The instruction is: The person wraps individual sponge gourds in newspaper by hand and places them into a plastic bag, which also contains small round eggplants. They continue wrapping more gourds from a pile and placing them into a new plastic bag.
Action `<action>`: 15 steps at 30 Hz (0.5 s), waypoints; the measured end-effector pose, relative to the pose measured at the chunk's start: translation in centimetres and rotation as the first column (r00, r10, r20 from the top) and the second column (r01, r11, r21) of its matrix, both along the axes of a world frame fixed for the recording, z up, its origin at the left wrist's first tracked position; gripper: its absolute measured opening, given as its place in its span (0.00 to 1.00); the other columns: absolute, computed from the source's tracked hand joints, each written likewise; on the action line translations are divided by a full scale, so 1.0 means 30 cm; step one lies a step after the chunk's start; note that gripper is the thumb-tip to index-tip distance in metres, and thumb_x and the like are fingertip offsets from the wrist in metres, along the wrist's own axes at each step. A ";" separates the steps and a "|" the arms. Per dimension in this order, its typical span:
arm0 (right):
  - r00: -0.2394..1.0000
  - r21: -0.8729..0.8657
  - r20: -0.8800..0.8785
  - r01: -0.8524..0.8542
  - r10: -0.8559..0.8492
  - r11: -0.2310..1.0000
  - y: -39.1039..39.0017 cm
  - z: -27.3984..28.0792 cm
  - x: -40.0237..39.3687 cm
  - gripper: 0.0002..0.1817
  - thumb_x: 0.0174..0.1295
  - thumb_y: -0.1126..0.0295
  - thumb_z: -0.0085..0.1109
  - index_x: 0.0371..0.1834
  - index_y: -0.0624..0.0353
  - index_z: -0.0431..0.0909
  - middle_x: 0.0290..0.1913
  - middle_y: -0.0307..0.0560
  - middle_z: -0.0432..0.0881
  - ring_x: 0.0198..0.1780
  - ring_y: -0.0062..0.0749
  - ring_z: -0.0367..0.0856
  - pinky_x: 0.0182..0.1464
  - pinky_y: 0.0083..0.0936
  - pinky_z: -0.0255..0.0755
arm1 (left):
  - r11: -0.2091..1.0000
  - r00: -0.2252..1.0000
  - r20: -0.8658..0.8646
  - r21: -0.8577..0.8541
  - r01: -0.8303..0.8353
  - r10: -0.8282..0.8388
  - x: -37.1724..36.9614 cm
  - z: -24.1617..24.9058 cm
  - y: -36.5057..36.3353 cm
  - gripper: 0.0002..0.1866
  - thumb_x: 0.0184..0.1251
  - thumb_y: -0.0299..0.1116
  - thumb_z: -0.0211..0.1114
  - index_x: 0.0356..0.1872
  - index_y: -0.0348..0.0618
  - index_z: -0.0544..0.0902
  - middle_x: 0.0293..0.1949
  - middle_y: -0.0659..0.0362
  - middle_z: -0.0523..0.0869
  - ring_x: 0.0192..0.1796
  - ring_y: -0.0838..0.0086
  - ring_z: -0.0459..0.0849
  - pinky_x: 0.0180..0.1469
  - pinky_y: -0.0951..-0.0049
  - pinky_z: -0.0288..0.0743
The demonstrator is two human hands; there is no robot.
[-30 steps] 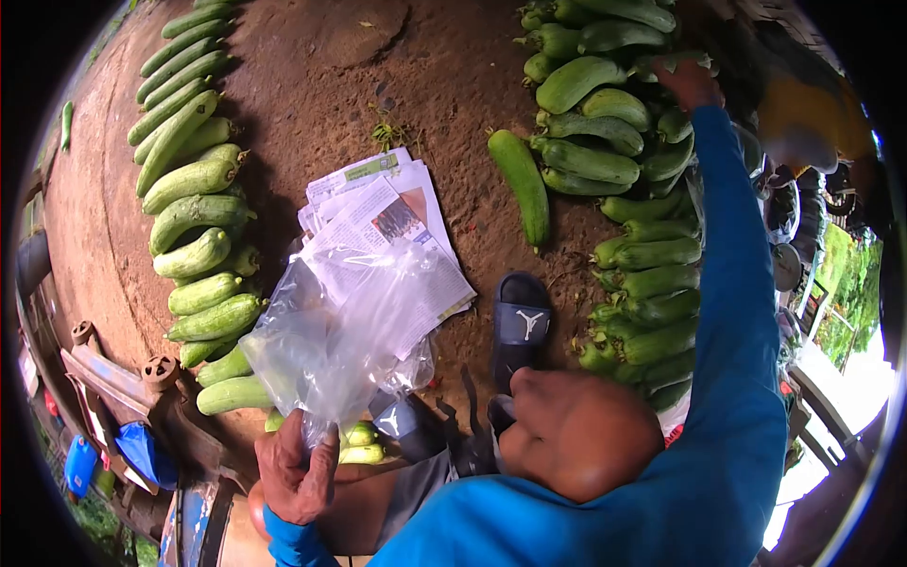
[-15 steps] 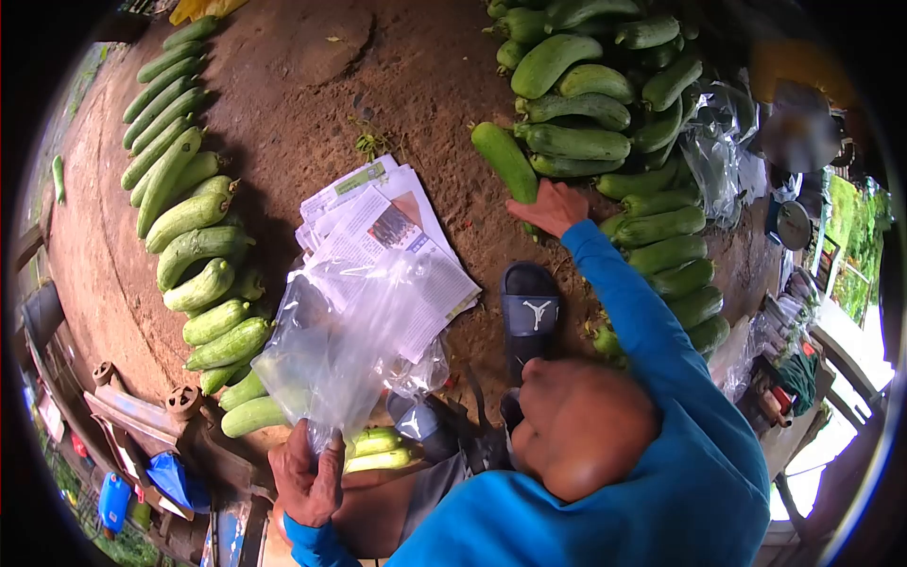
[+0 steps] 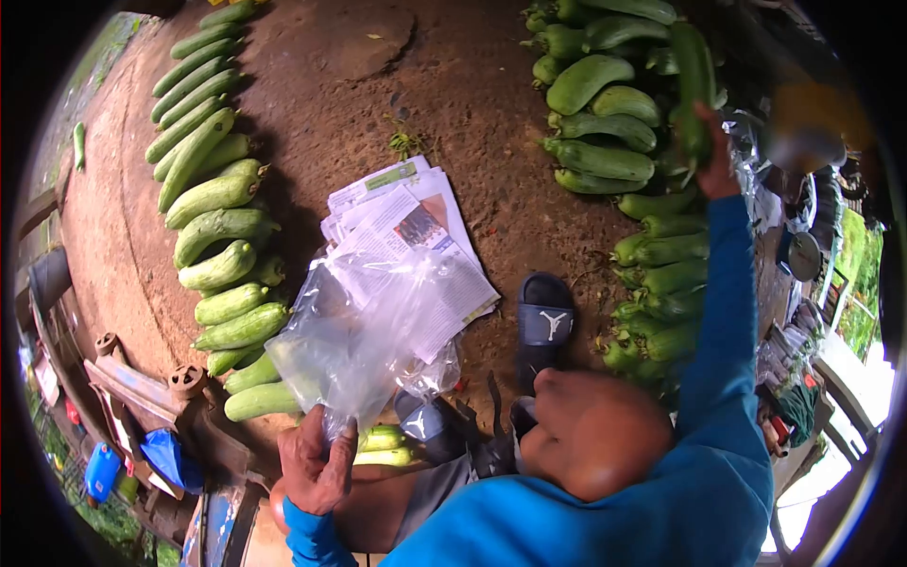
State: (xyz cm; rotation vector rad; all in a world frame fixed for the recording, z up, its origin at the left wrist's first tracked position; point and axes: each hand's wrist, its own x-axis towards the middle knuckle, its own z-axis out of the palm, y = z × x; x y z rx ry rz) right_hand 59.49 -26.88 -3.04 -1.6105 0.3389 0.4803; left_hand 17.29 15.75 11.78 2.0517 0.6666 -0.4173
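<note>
My left hand [image 3: 319,463] pinches the gathered end of a clear plastic bag [image 3: 345,331], low in the view. The bag spreads over a stack of printed papers [image 3: 416,227] on the ground. At the upper right, my right arm is stretched out and my right hand [image 3: 718,161] is closed round the lower end of a long green gourd [image 3: 693,85]. That gourd is held upright in the view, over the right-hand pile of gourds [image 3: 600,159]. Part of my right hand is in shadow.
A long row of green gourds [image 3: 222,196] lies on the left. Sandals [image 3: 545,321] are near my knees. Clear plastic [image 3: 746,151] lies beyond the right pile. Wooden furniture [image 3: 142,397] and a blue container [image 3: 102,471] are at the lower left.
My right hand has moved from beside the papers to the upper right, carrying the gourd over the pile. My left hand still holds the bag. The view has shifted slightly.
</note>
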 end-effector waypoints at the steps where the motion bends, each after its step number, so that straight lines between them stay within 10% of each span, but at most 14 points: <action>1: 0.999 -0.007 -0.009 0.048 -0.048 0.999 -0.033 0.011 0.092 0.21 0.59 0.49 0.64 0.49 0.49 0.77 0.33 0.35 0.79 0.28 0.19 0.78 0.23 0.19 0.70 | 1.000 1.000 0.011 0.000 -0.014 0.014 -0.009 -0.008 0.000 0.07 0.61 0.30 0.62 0.32 0.34 0.79 0.18 0.51 0.77 0.19 0.59 0.76 0.25 0.65 0.65; 5: 0.999 -0.020 -0.033 0.039 -0.039 0.999 -0.257 -0.125 0.390 0.18 0.62 0.45 0.58 0.49 0.40 0.77 0.31 0.32 0.75 0.22 0.18 0.69 0.17 0.18 0.53 | 1.000 1.000 -0.009 0.029 0.000 0.000 0.008 0.011 0.010 0.07 0.61 0.29 0.62 0.30 0.35 0.77 0.17 0.51 0.75 0.18 0.61 0.75 0.24 0.66 0.65; 7: 0.978 -0.397 0.153 -0.072 0.143 0.915 -0.303 -0.216 0.419 0.29 0.60 0.33 0.51 0.36 0.48 0.78 0.22 0.32 0.69 0.16 0.19 0.62 0.15 0.19 0.50 | 0.997 0.999 -0.007 0.076 0.033 -0.033 0.018 0.026 0.012 0.07 0.61 0.29 0.63 0.30 0.35 0.78 0.16 0.52 0.75 0.17 0.62 0.74 0.24 0.66 0.64; 11: 0.975 -0.751 -0.020 -0.160 0.219 0.640 -0.095 -0.100 0.334 0.44 0.50 0.18 0.44 0.21 0.56 0.71 0.11 0.32 0.60 0.10 0.19 0.57 0.14 0.24 0.49 | 0.988 0.998 0.055 0.153 -0.017 0.009 -0.004 0.031 0.019 0.07 0.61 0.31 0.64 0.31 0.36 0.79 0.17 0.54 0.77 0.18 0.63 0.75 0.26 0.68 0.66; 13: 0.962 -0.805 -0.105 -0.232 0.254 0.547 0.109 -0.049 0.194 0.41 0.56 0.23 0.47 0.21 0.58 0.73 0.12 0.35 0.62 0.12 0.20 0.62 0.16 0.23 0.54 | 0.991 0.996 0.060 0.116 -0.073 0.067 0.003 0.036 0.034 0.07 0.61 0.31 0.64 0.31 0.36 0.79 0.18 0.55 0.78 0.19 0.65 0.75 0.27 0.69 0.66; 14: 0.600 -0.900 0.121 -0.270 0.790 0.343 0.205 -0.031 0.066 0.36 0.64 0.33 0.49 0.23 0.60 0.76 0.15 0.38 0.67 0.17 0.25 0.69 0.20 0.27 0.61 | 0.989 0.991 0.062 0.071 -0.126 0.122 0.005 0.040 0.035 0.07 0.62 0.31 0.64 0.32 0.36 0.80 0.19 0.55 0.79 0.19 0.66 0.75 0.28 0.70 0.66; 15: 0.727 -0.712 -0.014 -0.489 0.686 0.504 0.330 -0.010 -0.063 0.29 0.69 0.41 0.49 0.35 0.60 0.81 0.20 0.43 0.74 0.25 0.29 0.77 0.30 0.30 0.70 | 0.966 0.984 0.173 0.243 -0.090 0.048 -0.011 0.021 0.039 0.10 0.63 0.34 0.63 0.34 0.35 0.80 0.21 0.57 0.81 0.19 0.69 0.75 0.27 0.72 0.66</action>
